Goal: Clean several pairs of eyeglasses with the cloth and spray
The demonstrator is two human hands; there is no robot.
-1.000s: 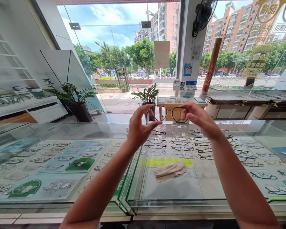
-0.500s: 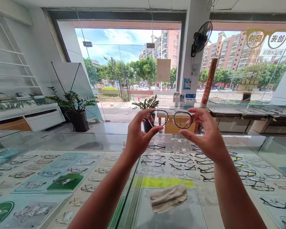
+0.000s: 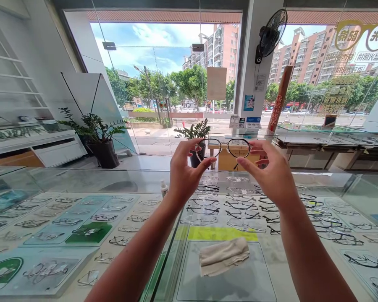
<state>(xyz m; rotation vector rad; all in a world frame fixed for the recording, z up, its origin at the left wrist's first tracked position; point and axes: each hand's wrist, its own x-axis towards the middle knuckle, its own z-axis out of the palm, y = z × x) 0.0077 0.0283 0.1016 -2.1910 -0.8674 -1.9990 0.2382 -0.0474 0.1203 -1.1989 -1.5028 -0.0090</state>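
Observation:
A pair of thin dark-rimmed round eyeglasses [image 3: 221, 145] is held up in front of me at arm's length, over the far part of the glass counter. My left hand [image 3: 189, 165] pinches the left side of the frame between thumb and fingers. On the other side, my right hand [image 3: 269, 170] grips the right rim the same way. The bridge and both lenses show between the hands. Below them, a folded beige cloth [image 3: 224, 256] lies on a pale mat [image 3: 195, 287] on the counter.
Under the glass counter [image 3: 145, 178], many eyeglass frames [image 3: 204, 209] lie in rows. A small white bottle [image 3: 164, 188] stands left of my left wrist. Potted plants [image 3: 102, 147], a wall fan [image 3: 271, 33] and large windows are beyond.
The view has tilted down slightly. The eyeglasses have shifted a little, and a temple tip now shows below the rims. Both hands keep hold of them.

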